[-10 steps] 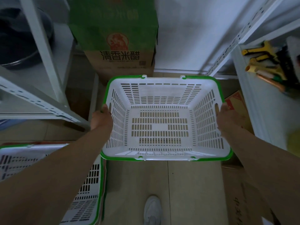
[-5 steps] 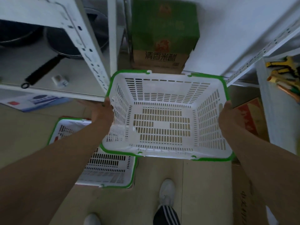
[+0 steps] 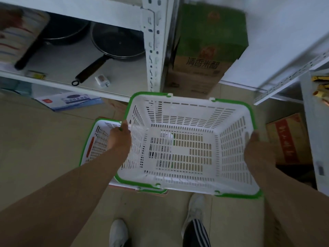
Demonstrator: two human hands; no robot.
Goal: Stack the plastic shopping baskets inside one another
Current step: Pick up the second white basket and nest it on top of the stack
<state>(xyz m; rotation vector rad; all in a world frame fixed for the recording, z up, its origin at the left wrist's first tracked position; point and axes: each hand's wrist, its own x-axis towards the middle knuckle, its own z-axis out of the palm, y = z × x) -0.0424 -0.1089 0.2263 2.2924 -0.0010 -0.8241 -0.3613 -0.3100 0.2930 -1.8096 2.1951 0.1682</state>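
Observation:
I hold a white slotted plastic basket with a green rim (image 3: pixel 179 111) in the air, tilted slightly. My left hand (image 3: pixel 119 139) grips its left wall and my right hand (image 3: pixel 255 148) grips its right wall. A second white basket with a green rim (image 3: pixel 99 138) sits on the floor below and to the left. The held basket overlaps its right part and hides it. An orange strip shows along the floor basket's left side.
A white metal shelf post (image 3: pixel 154 43) stands just beyond the baskets, with black pans (image 3: pixel 117 41) on the shelf to its left. A green and brown carton (image 3: pixel 204 50) stands behind. A brown box (image 3: pixel 288 138) lies at the right. My shoes (image 3: pixel 195 209) are below.
The held basket has moved left across the floor and now partly covers the floor basket. The view swung left, bringing the pan shelf into sight.

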